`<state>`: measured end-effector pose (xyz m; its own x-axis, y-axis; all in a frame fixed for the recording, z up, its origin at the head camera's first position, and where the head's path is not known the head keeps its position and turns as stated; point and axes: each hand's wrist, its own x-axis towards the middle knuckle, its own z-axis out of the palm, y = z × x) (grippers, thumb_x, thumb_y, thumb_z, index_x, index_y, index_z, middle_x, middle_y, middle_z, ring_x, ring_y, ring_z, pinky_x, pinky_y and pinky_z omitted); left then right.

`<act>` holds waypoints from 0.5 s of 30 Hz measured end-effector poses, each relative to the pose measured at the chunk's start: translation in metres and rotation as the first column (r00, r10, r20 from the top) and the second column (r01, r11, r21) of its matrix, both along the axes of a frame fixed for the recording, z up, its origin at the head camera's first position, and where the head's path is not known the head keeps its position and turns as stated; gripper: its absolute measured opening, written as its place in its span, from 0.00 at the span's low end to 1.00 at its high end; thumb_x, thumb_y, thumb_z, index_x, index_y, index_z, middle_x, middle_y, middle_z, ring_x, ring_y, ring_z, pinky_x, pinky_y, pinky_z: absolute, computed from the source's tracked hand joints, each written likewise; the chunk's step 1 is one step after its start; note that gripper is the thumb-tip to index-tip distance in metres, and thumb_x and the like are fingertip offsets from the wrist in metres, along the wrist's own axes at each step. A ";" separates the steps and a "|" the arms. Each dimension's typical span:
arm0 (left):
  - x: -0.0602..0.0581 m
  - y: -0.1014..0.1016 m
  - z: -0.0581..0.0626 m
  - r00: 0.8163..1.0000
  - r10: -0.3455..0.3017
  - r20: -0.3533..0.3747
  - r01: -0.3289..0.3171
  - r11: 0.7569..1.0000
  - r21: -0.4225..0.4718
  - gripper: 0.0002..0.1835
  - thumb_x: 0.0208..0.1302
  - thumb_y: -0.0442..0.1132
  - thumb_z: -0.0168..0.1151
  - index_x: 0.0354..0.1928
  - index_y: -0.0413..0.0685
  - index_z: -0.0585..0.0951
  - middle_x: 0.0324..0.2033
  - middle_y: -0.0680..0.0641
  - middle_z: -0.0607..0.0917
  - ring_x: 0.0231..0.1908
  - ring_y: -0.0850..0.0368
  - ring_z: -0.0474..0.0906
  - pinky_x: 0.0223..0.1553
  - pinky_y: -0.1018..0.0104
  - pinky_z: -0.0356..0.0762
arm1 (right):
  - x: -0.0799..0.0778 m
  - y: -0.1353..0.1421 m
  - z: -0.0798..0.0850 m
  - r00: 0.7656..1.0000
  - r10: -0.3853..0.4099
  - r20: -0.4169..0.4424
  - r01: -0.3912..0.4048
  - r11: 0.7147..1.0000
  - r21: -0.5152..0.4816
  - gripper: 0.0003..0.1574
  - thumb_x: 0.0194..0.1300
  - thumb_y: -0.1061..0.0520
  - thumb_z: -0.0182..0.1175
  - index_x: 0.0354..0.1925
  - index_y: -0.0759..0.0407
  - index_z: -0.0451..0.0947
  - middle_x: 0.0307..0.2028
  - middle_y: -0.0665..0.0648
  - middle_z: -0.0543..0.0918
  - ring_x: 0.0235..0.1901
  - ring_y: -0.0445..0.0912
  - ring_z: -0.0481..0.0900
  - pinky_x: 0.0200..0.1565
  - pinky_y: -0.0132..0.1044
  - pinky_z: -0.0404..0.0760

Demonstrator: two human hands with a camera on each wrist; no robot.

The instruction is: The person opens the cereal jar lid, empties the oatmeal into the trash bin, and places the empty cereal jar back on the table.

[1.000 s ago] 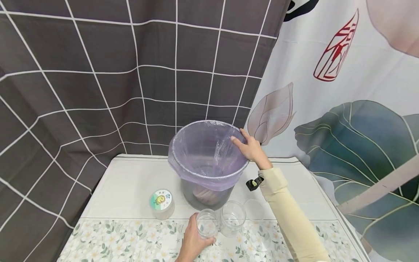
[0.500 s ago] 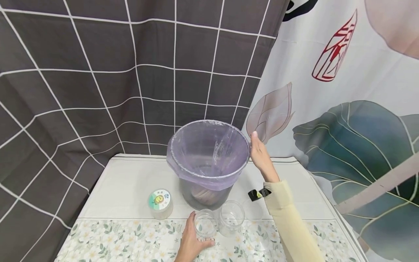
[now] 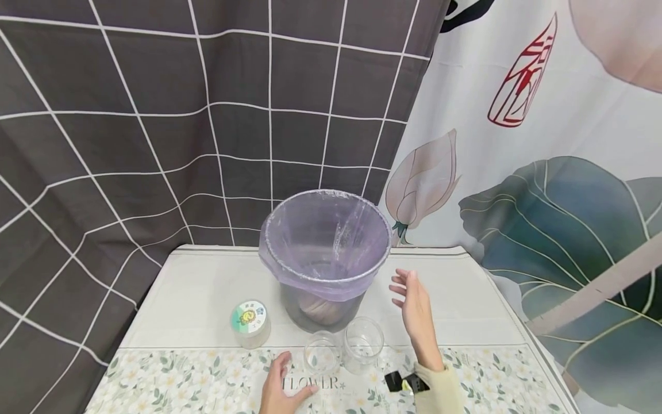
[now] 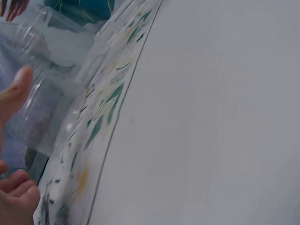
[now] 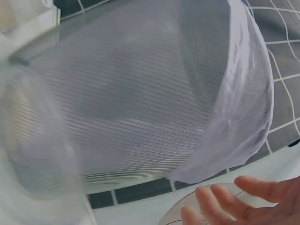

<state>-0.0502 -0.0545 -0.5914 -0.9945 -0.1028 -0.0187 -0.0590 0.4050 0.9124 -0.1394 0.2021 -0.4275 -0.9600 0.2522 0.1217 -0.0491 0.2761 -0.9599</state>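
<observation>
A trash can [image 3: 323,307] lined with a thin purple bag [image 3: 315,282] stands upright on the table. My right hand [image 3: 418,313] is to its right, fingers loosely bent and holding nothing; the right wrist view shows the hand [image 5: 243,199] apart from the bag. Two clear plastic jars, a left one [image 3: 322,352] and a right one [image 3: 364,343], stand side by side in front of the can. Just left of them my left hand [image 3: 281,388] holds thumb and fingers spread, apart from the nearer jar. The left wrist view shows clear plastic [image 4: 42,112] beyond the thumb.
Left of the can stands a round tub [image 3: 250,323] with a green and white printed lid. A floral-print cloth [image 3: 181,376] covers the table's near part. A dark grid curtain [image 3: 233,138] hangs behind, with a leaf-patterned white one [image 3: 465,92] at right.
My right hand has let go of the bag's rim and come down and toward me, right of the can. The left hand has drawn back leftward from the nearer jar.
</observation>
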 end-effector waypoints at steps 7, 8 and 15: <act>-0.006 -0.020 0.007 0.953 0.291 -0.082 -0.297 0.953 -0.066 0.36 0.41 0.37 0.74 0.53 0.40 0.67 0.45 0.43 0.74 0.44 0.51 0.72 0.40 0.64 0.76 | 0.026 -0.011 -0.027 0.998 -0.019 -0.055 0.018 1.000 -0.024 0.31 0.74 0.45 0.32 0.54 0.64 0.71 0.48 0.62 0.78 0.46 0.52 0.79 0.42 0.39 0.81; -0.008 -0.024 0.009 0.942 0.327 -0.073 -0.332 0.941 -0.071 0.37 0.41 0.37 0.74 0.54 0.39 0.65 0.45 0.43 0.73 0.43 0.51 0.71 0.41 0.63 0.74 | 0.030 -0.013 -0.030 0.998 -0.016 -0.068 0.015 1.000 -0.023 0.29 0.73 0.46 0.35 0.53 0.64 0.72 0.48 0.61 0.78 0.45 0.51 0.79 0.42 0.38 0.81; -0.021 -0.052 0.024 0.915 0.395 0.080 -0.396 0.918 0.005 0.58 0.42 0.42 0.73 0.67 0.37 0.44 0.56 0.31 0.58 0.57 0.33 0.57 0.57 0.41 0.59 | 0.050 -0.027 -0.046 0.991 0.035 -0.127 -0.039 0.999 -0.032 0.18 0.65 0.58 0.55 0.52 0.63 0.72 0.47 0.57 0.77 0.43 0.42 0.77 0.43 0.28 0.78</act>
<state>-0.0712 -0.1063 -0.5679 -0.8684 -0.4861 -0.0984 -0.2795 0.3158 0.9067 -0.0899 0.1750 -0.4736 -0.9461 0.2232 0.2346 -0.1803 0.2385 -0.9543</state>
